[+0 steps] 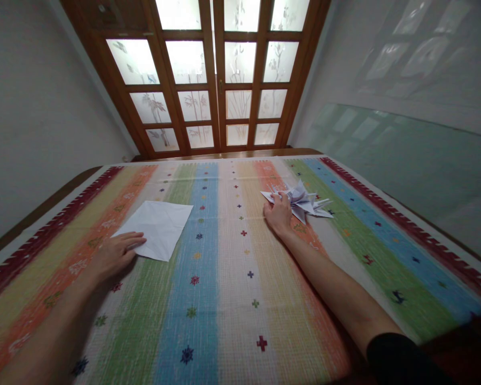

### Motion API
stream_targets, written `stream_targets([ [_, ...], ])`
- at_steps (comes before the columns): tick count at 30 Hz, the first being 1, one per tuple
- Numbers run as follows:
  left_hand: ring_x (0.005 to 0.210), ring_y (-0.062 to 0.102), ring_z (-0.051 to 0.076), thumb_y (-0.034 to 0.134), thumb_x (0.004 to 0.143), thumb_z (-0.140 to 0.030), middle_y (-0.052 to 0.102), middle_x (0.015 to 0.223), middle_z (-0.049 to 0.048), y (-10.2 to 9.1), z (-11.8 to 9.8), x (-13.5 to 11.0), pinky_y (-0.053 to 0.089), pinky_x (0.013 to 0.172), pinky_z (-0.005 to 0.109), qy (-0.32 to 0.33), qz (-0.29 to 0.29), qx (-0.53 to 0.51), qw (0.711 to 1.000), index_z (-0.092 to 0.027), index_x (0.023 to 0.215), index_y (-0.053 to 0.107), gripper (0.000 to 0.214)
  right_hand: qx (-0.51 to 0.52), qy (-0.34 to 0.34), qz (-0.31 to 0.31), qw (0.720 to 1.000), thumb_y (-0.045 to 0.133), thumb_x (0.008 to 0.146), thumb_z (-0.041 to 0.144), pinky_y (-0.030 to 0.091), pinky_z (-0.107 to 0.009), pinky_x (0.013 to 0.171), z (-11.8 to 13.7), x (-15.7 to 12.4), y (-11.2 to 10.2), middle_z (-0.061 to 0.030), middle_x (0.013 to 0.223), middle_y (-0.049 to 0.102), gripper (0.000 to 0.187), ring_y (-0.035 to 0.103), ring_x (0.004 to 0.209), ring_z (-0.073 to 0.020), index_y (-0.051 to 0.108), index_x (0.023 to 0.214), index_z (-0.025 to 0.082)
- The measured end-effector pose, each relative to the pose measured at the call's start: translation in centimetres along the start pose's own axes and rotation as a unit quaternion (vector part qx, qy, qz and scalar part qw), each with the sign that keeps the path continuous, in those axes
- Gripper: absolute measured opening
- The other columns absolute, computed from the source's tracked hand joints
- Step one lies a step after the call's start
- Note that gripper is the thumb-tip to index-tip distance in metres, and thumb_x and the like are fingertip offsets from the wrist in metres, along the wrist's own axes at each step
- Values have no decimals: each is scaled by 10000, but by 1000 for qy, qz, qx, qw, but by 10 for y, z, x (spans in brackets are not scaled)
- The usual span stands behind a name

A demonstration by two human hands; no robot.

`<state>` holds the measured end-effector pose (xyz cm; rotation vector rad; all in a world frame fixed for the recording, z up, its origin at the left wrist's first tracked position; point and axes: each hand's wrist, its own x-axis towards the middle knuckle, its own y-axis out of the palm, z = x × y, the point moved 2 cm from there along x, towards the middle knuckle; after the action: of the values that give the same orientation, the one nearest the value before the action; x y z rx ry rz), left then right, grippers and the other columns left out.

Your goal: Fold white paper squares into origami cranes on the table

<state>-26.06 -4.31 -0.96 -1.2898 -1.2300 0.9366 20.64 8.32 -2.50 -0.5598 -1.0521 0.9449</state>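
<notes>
A square of white paper (158, 227) with faint crease lines lies on the striped tablecloth at the left. My left hand (118, 251) rests on its near left corner, fingers stretched out over the sheet and the thumb lower beside its edge. At the right, a cluster of folded paper cranes (302, 203) with pointed wings and necks sits on the orange and white stripes. My right hand (278, 211) is at the cluster's left side, its fingers closed on a white paper crane (266, 196). Part of that crane is hidden behind the fingers.
The tablecloth (228, 267) with coloured stripes covers the table. Wooden doors (220, 80) with frosted panes stand beyond its far edge. A pale glossy panel (401, 176) is along the right side, against the wall.
</notes>
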Motion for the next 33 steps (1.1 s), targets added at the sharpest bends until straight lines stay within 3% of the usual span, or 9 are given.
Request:
stream_targets([
  [3, 1203, 583, 294, 350, 841, -471, 631, 1299, 99, -1, -10, 8, 437, 1044, 446, -4, 21, -59, 998, -195, 1205, 662, 553, -18, 4, 1, 1000, 503, 835, 247, 392, -446, 937, 2, -1, -2, -220, 1401, 429, 409, 467, 1163, -331, 601, 1206, 107],
  [6, 1371, 396, 353, 389, 853, -552, 474, 1458, 120, -2, -35, 19, 306, 1117, 541, -9, 11, -17, 1000, -192, 1331, 570, 624, -52, 17, 5, 999, 526, 825, 265, 374, -490, 927, 3, -3, -3, -203, 1419, 424, 405, 452, 1145, -360, 622, 1195, 130],
  [11, 1446, 174, 426, 394, 866, -592, 248, 1581, 76, 15, -71, 32, 178, 1090, 685, -78, 111, 56, 989, -266, 1477, 357, 695, -73, 20, 5, 997, 530, 834, 283, 342, -531, 968, 2, -2, -1, -182, 1437, 420, 411, 370, 1245, -390, 624, 1212, 152],
  [18, 1446, 141, 444, 334, 890, -615, 178, 1599, 81, 28, -67, 42, 166, 1078, 707, -154, 112, 51, 980, -261, 1509, 275, 715, 9, -7, 21, 1000, 500, 798, 191, 329, -482, 1062, -6, 6, 7, -257, 1398, 453, 465, 431, 1278, -342, 582, 1229, 35],
  [21, 1434, 164, 466, 380, 883, -604, 247, 1576, 139, 25, -73, 48, 134, 1071, 727, -162, 70, 33, 984, -213, 1472, 376, 707, 81, -36, 14, 996, 463, 744, 107, 344, -453, 1073, -1, 3, 2, -226, 1359, 512, 442, 444, 1293, -302, 603, 1160, 59],
  [24, 1429, 225, 428, 520, 832, -572, 318, 1540, 195, 20, -101, 56, 142, 1123, 651, -96, -47, -66, 992, -142, 1441, 402, 754, 160, -81, 47, 983, 423, 691, 44, 396, -421, 1036, 15, -13, -8, -164, 1272, 598, 437, 526, 1217, -251, 617, 1072, 136],
  [29, 1370, 397, 324, 750, 681, -456, 340, 1537, 158, 21, -177, 69, 347, 1094, 491, 32, -94, -418, 903, -234, 1492, 254, 977, 313, -94, 133, 936, 423, 765, 107, 502, -346, 791, 47, -50, -24, -55, 903, 680, 268, 645, 857, -199, 580, 962, 199],
  [31, 1344, 435, 311, 813, 612, -397, 405, 1500, 151, 22, -204, 74, 374, 1076, 464, 49, -97, -492, 864, -239, 1431, 371, 944, 361, -114, 155, 912, 456, 771, 141, 501, -325, 747, 56, -61, -28, -34, 846, 666, 199, 641, 807, -190, 563, 923, 212],
  [33, 1188, 581, 275, 770, 672, -402, 589, 1322, 142, 24, -223, 77, 463, 977, 416, 29, -82, -574, 814, -206, 1283, 534, 683, 393, -137, 155, 896, 492, 759, 155, 494, -327, 761, 60, -68, -33, -28, 842, 658, 169, 636, 808, -188, 556, 902, 219],
])
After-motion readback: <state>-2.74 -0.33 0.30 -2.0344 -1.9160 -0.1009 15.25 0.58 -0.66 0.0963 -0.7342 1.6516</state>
